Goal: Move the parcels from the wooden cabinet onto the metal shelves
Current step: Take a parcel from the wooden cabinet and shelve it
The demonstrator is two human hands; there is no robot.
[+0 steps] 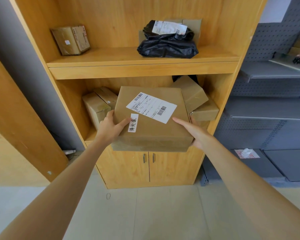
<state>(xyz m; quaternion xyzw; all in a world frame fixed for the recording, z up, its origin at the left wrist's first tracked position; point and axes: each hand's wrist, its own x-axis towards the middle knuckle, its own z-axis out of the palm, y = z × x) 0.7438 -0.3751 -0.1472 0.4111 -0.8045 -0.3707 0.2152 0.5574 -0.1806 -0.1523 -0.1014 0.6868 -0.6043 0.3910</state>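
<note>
A large flat cardboard parcel (156, 132) with a white shipping label sticks out past the front of the wooden cabinet's (142, 70) lower open shelf. My left hand (112, 126) grips its left edge, thumb on top. My right hand (196, 131) holds its right front corner. Behind it on that shelf lie brown boxes at the left (97, 106) and at the right (196, 96). The upper shelf carries a small taped box (71, 39) and black plastic-bag parcels (168, 44). The grey metal shelves (270, 108) stand to the right.
The cabinet's two lower doors (149, 167) are closed below the parcel. An open wooden door panel (21, 118) leans at the left. A red-and-white item (247, 153) lies on a low metal shelf. Pale tiled floor lies below, with a rubber band (108, 196) on it.
</note>
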